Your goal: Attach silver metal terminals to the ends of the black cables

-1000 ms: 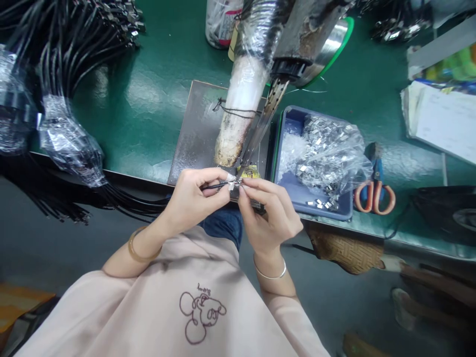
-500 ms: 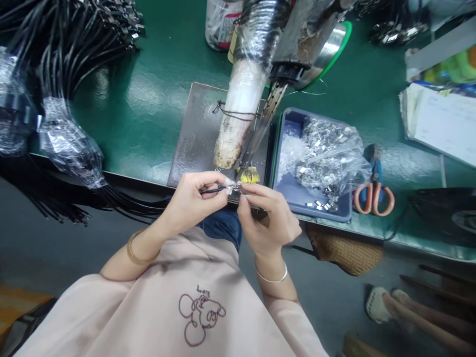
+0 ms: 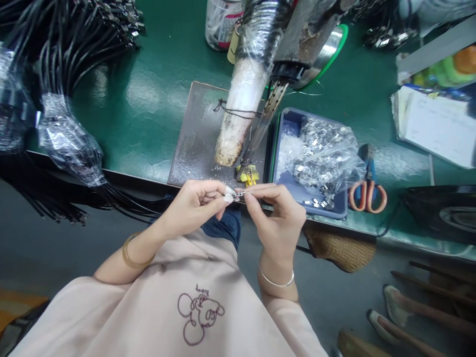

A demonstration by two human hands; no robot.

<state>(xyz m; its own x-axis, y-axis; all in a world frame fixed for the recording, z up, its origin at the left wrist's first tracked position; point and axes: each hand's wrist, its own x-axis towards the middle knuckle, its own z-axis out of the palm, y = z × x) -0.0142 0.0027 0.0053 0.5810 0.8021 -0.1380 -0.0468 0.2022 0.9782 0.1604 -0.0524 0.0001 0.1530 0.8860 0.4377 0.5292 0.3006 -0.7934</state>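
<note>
Head view: one small, shiny silver metal piece (image 3: 240,194) between both hands, at the near edge of the green counter (image 3: 145,94), just below the yellow scrap (image 3: 248,174). Long axis runs left to right, roughly along the counter edge, right end slightly farther from the body; fine shape too small to read. Left hand (image 3: 191,206), white covering on its fingertips, pinches the left end; right hand (image 3: 278,213) has thumb and forefinger closed on the right end. Cannot tell whether a cable is attached.

Counts: one dark grey rectangular board (image 3: 201,124); one white plastic-wrapped tube (image 3: 241,99) and one perforated metal nozzle (image 3: 262,131) angled down over it; one blue plastic tray (image 3: 284,193); one orange-handled cutting tool (image 3: 368,186) right of the tray; two plastic-wrapped black cable bundles (image 3: 72,136) at left. Silver pieces in the tray's clear plastic bag (image 3: 327,148): too many to count.
</note>
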